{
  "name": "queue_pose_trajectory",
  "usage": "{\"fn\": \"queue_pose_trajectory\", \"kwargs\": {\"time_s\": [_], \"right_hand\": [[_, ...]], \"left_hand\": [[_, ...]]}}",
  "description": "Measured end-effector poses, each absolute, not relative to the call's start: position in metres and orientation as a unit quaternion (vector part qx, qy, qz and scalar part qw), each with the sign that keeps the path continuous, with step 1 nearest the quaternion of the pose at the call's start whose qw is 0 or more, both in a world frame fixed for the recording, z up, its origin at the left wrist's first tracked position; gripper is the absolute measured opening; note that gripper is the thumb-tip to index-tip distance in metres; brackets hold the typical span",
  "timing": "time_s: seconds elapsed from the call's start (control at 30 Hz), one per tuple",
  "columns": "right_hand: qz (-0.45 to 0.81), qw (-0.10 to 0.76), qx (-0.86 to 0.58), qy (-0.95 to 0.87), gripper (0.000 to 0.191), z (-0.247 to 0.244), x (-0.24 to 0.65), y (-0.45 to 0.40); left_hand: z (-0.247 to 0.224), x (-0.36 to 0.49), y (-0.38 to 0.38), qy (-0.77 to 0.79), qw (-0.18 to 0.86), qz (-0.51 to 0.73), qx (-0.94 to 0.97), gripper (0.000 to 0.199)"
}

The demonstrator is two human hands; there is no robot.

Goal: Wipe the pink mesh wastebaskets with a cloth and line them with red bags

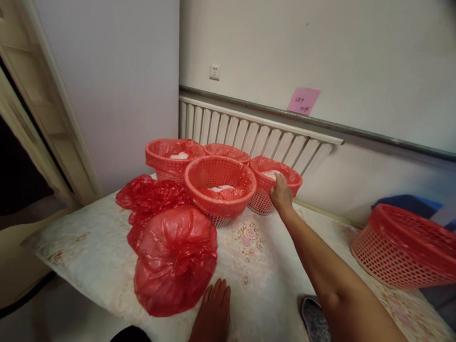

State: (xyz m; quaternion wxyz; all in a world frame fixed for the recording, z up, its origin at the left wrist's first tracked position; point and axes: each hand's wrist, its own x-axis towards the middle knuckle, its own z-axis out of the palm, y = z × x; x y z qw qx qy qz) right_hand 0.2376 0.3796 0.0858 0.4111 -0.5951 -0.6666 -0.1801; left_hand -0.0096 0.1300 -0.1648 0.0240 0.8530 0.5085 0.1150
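Note:
My right hand (pixel 281 194) reaches out to a plastic basket (pixel 262 201) lined with a red bag. Its fingers are closed over the near rim, and something white (pixel 272 173) lies inside. My left hand (pixel 216 306) rests flat on the tablecloth, fingers stretched out and holding nothing. Just beside it sits a bulging, gathered red plastic bag (pixel 172 274). Behind that bag are crumpled red bags (pixel 152 196). A nearer lined basket (pixel 221 210) stands in the middle, also with white contents (pixel 220 188).
Two more lined baskets stand behind, one at left (pixel 164 174) and one at the back (pixel 228 151). Another basket (pixel 393 256) is on the right. A dark grey item (pixel 316 323) lies by my right forearm. The radiator (pixel 252 129) runs along the wall behind the table (pixel 98 256).

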Motion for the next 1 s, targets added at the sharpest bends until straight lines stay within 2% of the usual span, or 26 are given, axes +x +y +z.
{"fn": "queue_pose_trajectory", "kwargs": {"time_s": [0.13,0.3,0.5,0.57,0.7,1.0], "right_hand": [[-0.193,0.434,-0.570,-0.670,0.057,0.089,0.242,0.378],[-0.171,0.417,-0.452,-0.770,0.058,0.080,0.208,0.353],[-0.136,0.298,-0.422,-0.845,0.046,0.071,0.182,0.330],[-0.114,0.285,-0.437,-0.846,0.037,0.071,0.177,0.329],[-0.070,0.316,-0.460,-0.826,0.017,0.074,0.167,0.331],[-0.066,0.347,-0.454,-0.818,0.021,0.097,0.175,0.298]], "left_hand": [[-0.170,-0.009,0.131,0.503,-0.011,0.122,0.855,0.067],[-0.176,-0.008,0.132,0.503,-0.041,0.148,0.851,0.066],[-0.170,-0.007,0.130,0.516,-0.029,0.143,0.844,0.068],[-0.167,-0.007,0.130,0.514,-0.025,0.141,0.846,0.066],[-0.164,-0.009,0.130,0.508,-0.020,0.147,0.849,0.064],[-0.169,-0.009,0.129,0.506,-0.048,0.166,0.845,0.060]]}}
